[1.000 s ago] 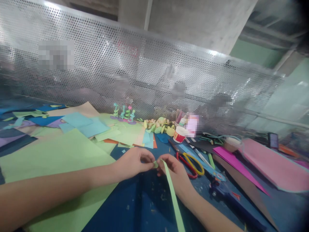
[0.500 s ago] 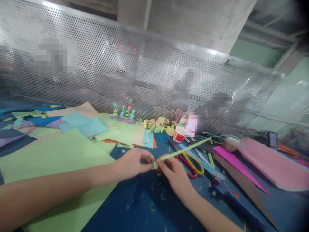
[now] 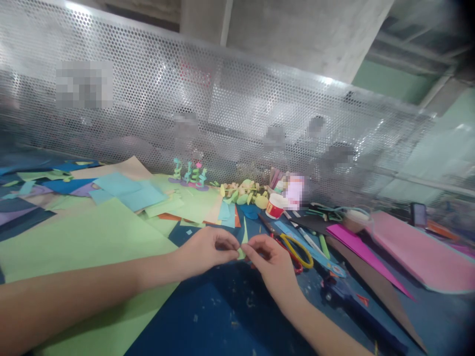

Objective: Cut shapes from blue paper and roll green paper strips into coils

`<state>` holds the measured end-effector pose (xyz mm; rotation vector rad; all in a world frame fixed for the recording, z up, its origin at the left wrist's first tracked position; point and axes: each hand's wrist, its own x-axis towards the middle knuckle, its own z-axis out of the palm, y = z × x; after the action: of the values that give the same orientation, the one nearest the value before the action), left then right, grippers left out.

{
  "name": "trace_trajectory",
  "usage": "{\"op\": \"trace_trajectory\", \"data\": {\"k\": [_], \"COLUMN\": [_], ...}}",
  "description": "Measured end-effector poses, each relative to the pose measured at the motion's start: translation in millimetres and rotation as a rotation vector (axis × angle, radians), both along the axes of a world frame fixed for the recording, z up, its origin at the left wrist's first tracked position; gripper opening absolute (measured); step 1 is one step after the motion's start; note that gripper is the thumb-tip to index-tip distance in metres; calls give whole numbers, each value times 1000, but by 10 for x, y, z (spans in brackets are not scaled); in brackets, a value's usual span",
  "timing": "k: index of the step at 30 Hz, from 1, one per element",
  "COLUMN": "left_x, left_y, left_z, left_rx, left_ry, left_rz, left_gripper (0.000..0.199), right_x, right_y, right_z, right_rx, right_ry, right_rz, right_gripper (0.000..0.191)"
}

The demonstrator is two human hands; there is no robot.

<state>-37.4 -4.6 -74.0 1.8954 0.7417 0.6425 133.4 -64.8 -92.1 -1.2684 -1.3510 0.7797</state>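
Between my two hands is a narrow light-green paper strip, its free end pointing up and away from me. My left hand pinches one end of it, which looks folded or curled over. Close against that, my right hand grips the same strip between thumb and fingers. The fingertips nearly meet and hide part of the fold. Under my left forearm lies a large light-green paper sheet. Just right of my right hand are scissors with red and yellow handles.
Small curled-paper figures stand before the perforated metal screen. A red-and-white tub is behind the scissors. At right lie a dark blue glue gun, magenta paper and pink paper. Blue paper sheets are stacked at left.
The strip's long free end has swung from pointing right, over the scissors, to pointing away from me. My right hand has turned slightly; my left hand has barely moved.
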Motion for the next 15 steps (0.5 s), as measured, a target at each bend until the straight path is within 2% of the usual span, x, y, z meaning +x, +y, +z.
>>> {"op": "trace_trajectory", "data": {"k": [4, 8, 15], "left_x": [-6, -12, -13], "left_y": [11, 50, 59], "left_z": [14, -6, 33], "left_rx": [-5, 63, 186], "left_ry": [-26, -26, -15], "left_rz": [-9, -12, 1], "left_gripper": [15, 13, 10], "right_x": [0, 1, 0], "right_y": [-16, -17, -14], "right_z": [12, 21, 19], "right_rx": [68, 122, 114], "right_ry": [-153, -231, -189], "right_rz": [-56, -52, -11], "right_gripper": [18, 14, 15]}}
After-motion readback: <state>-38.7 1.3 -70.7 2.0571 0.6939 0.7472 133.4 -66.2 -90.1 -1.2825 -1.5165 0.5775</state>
